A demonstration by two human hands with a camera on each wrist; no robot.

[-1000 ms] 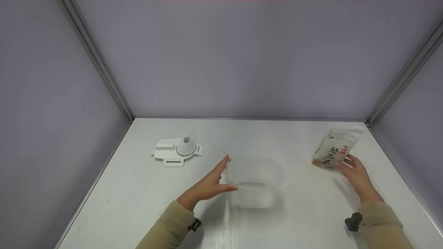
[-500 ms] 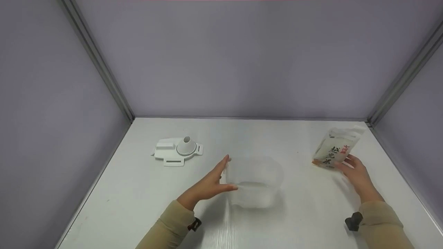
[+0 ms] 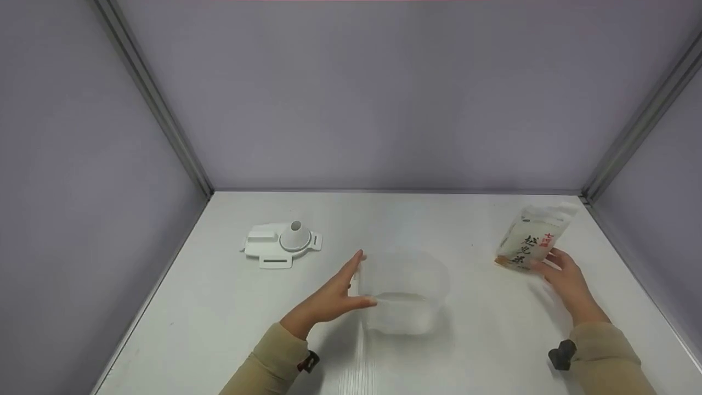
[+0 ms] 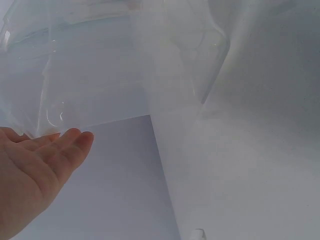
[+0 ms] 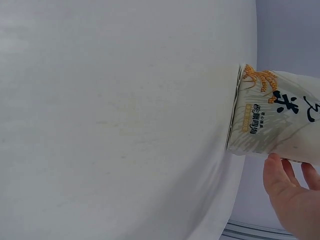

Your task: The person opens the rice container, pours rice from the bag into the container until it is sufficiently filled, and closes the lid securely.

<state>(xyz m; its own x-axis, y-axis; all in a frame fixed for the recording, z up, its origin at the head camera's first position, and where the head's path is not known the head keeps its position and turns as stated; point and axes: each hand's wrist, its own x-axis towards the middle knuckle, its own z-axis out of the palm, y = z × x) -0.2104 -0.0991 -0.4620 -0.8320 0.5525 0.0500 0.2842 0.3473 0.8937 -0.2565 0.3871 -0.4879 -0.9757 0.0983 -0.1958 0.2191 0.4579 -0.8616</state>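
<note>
A clear plastic container stands near the middle of the white table. At its left side my left hand is spread, thumb at the front and straight fingers toward the back. In the left wrist view, fingertips of the left hand lie right at the clear wall. Farther right, a bag of rice with dark and red lettering leans upright. My right hand holds its right edge, thumb on the near side and fingers behind. The bag's printed base shows in the right wrist view.
A white plastic lid-like part with a cone-shaped spout lies at the back left of the table. Grey panels enclose the table at the back and both sides.
Both hands, the container and the rice bag stay in place. The head view only shifts slightly.
</note>
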